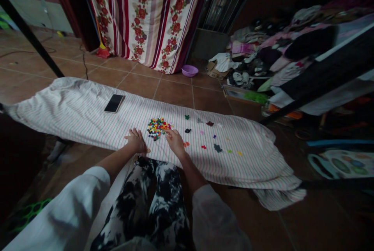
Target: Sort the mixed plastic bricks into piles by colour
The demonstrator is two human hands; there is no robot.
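The right grip [175, 143] looks narrow, any contents too small to tell, and picking singly from the colourful pile [158, 127] just left of it should limit scatter.

We've got dim light, src unclear, w/ the striped cloth [140, 106] & L sleeve [83, 190] brightest, the clothes pile [280, 50] at R sunk in shadow, lower L corner near-black, edges stretched wide-angle, & the small coloured pcs [159, 126] slightly soft.

Head view, forward and down (striped cloth [254, 149] near).
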